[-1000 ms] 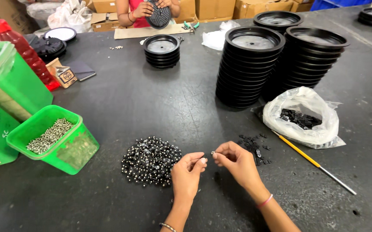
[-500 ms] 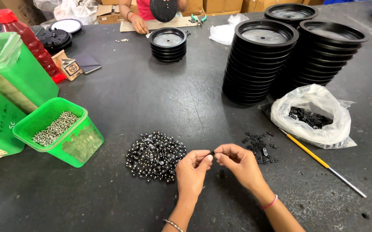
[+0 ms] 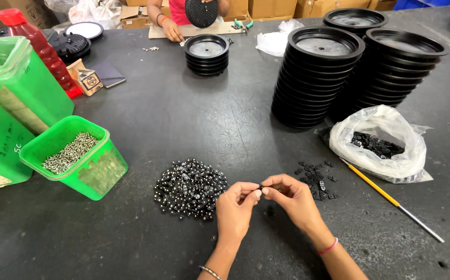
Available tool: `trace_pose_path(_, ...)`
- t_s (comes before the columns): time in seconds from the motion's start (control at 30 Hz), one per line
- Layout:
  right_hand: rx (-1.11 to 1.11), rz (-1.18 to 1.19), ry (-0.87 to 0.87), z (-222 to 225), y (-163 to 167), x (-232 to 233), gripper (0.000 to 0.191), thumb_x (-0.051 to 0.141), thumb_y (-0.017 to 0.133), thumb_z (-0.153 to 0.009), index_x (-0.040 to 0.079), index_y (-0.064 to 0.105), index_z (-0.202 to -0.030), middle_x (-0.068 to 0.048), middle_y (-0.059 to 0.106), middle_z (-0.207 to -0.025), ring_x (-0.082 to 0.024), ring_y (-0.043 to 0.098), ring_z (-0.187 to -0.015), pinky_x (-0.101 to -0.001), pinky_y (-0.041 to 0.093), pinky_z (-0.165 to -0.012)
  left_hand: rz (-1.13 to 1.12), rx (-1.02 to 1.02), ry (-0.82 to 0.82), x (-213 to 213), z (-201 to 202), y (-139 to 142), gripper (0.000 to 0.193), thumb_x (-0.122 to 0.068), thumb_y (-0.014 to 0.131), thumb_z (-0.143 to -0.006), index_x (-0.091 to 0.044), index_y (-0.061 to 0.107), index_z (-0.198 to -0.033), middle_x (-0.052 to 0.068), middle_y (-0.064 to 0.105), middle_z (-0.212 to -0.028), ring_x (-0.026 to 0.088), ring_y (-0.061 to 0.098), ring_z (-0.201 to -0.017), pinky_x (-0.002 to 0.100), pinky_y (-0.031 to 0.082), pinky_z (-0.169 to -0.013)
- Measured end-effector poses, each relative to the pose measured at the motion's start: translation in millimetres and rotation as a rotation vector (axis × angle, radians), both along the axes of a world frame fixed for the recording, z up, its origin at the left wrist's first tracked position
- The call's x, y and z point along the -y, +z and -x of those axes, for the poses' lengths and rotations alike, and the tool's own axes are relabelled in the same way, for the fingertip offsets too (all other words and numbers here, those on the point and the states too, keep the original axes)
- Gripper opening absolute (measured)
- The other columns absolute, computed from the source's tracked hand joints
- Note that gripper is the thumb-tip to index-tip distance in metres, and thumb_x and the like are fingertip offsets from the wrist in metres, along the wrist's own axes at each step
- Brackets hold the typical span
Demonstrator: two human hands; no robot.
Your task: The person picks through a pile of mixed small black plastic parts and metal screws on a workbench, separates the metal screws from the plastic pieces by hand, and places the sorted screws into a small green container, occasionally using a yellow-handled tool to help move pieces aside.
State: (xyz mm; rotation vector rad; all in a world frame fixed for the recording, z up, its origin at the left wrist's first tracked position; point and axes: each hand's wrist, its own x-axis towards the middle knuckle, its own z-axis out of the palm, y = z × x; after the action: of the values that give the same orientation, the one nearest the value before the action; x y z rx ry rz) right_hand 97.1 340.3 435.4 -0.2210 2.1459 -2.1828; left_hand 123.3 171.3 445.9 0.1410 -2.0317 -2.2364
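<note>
1. The left hand (image 3: 235,207) and right hand (image 3: 292,199) meet fingertip to fingertip at the near middle of the table, together pinching one tiny black part (image 3: 261,187); what kind of part it is cannot be made out.
2. Just left of the hands lies one heap of small black studded pieces (image 3: 189,187); just right, one thin scatter of black clips (image 3: 316,179).
3. Further right sit one clear plastic bag of black parts (image 3: 386,142) and one yellow-handled screwdriver (image 3: 388,197).
4. Behind them stand two tall stacks of black round trays (image 3: 318,78), with a third, lower stack behind them at the far edge and one short stack (image 3: 207,54) far across the table.
5. At the left, one small green tub of screws (image 3: 72,155) stands beside one large green bin (image 3: 12,98) and one red bottle (image 3: 41,49).
6. The dark grey worktable (image 3: 147,114) is scuffed; cardboard boxes line the far edge, where another person's hand (image 3: 173,33) rests.
</note>
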Motion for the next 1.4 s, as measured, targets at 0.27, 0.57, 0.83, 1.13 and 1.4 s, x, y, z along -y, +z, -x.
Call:
trace_pose_path(0.27,0.039,-0.067,0.022,5,0,-11,0.025,0.006,0.075,-0.087,0.0,0.078,-0.111,-0.007,0.08,-0.099,-0.013,0.073,-0.092,-0.0288,0.059,-0.085,0.087,-0.044,0.017,-6,-4,6,0.008,-0.001,0.074,-0.087,0.0,0.076,-0.095,0.004,0.079,-0.081,0.008,0.07,-0.071,0.023,0.056,-0.067)
trace_pose_path(0.57,0.01,-0.037,0.04,-4,7,-13,0.024,0.008,0.074,-0.088,-0.001,0.076,-0.111,-0.006,0.079,-0.102,-0.012,0.072,-0.093,-0.0294,0.059,-0.085,-0.1,-0.032,-0.018,-13,-9,-4,0.013,-0.001,0.073,-0.088,0.001,0.074,-0.1,0.005,0.079,-0.091,0.008,0.072,-0.081,0.023,0.058,-0.076)
trace_pose_path(0.83,-0.165,-0.418,-0.268,1,29,-20,0.021,0.01,0.074,-0.087,0.005,0.077,-0.107,-0.004,0.08,-0.099,-0.011,0.072,-0.088,-0.0275,0.057,-0.081,-0.483,0.044,-0.004,9,-2,-6,0.016,-0.001,0.073,-0.089,0.003,0.071,-0.104,0.009,0.074,-0.1,0.012,0.067,-0.091,0.026,0.055,-0.085)
trace_pose_path(1.13,-0.377,-0.769,-0.118,3,24,-4,0.02,0.01,0.073,-0.083,0.01,0.077,-0.103,-0.006,0.072,-0.094,-0.024,0.072,-0.079,-0.0337,0.056,-0.072,-0.725,0.114,-0.066,19,-1,4,0.016,-0.006,0.065,-0.093,0.0,0.068,-0.108,0.01,0.073,-0.101,0.016,0.07,-0.093,0.03,0.057,-0.088)
trace_pose_path(1.4,-0.592,-0.908,-0.14,3,20,-5,0.011,0.011,0.07,-0.085,0.009,0.074,-0.094,-0.006,0.069,-0.092,-0.029,0.068,-0.09,-0.0392,0.055,-0.076,-0.765,0.155,-0.122,12,-1,-4,0.017,-0.009,0.065,-0.094,-0.002,0.068,-0.109,0.007,0.072,-0.102,0.014,0.069,-0.094,0.029,0.058,-0.09)
